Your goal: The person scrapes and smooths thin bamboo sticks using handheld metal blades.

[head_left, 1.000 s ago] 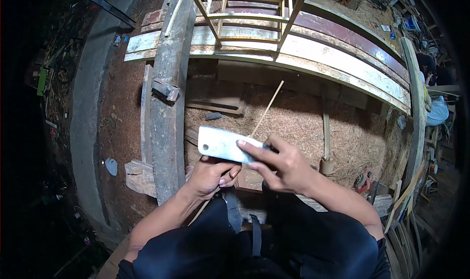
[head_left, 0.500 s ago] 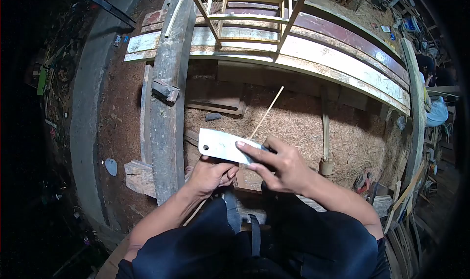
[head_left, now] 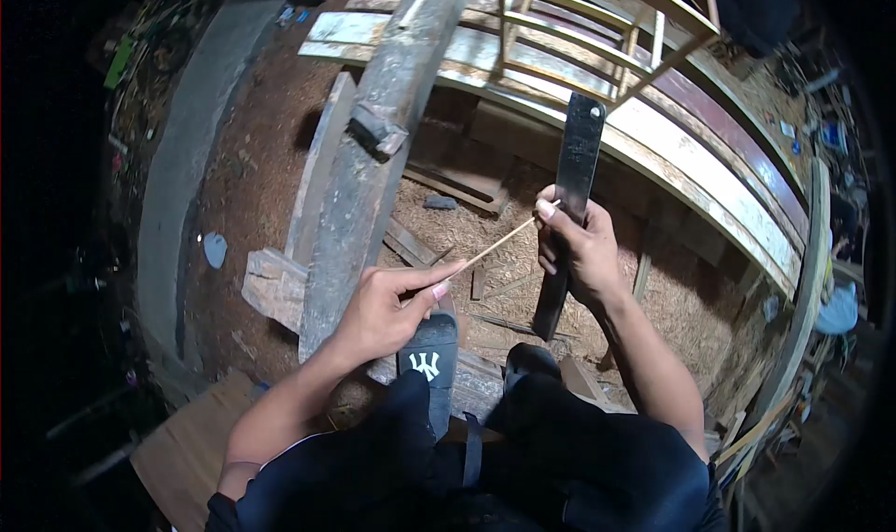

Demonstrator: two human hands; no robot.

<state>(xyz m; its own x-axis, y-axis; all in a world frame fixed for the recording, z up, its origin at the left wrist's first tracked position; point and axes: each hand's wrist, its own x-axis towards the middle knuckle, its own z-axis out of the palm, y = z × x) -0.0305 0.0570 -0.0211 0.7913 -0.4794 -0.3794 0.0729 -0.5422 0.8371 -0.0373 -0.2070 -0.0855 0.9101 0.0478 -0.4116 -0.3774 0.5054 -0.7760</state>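
Observation:
A thin wooden stick (head_left: 499,245) stretches between my hands, slanting up to the right. My left hand (head_left: 387,313) pinches its lower end between thumb and fingers. The upper end is pressed under the thumb of my right hand (head_left: 583,247), which also grips a flat, dark, cleaver-like blade (head_left: 581,145). That blade stands nearly upright, a round hole near its top; my fingers hide its middle.
A thick weathered beam (head_left: 373,177) runs along the left, with a small dark block (head_left: 378,131) on it. Ahead, a slatted wooden frame (head_left: 579,37) stands on long planks (head_left: 672,154). Wood shavings (head_left: 448,224) cover the ground. My sandal (head_left: 431,345) is below.
My right hand has lifted the blade up and right, turning it from nearly level to upright, and now also holds the stick's end. My left hand has come out from beneath the blade. The view has shifted.

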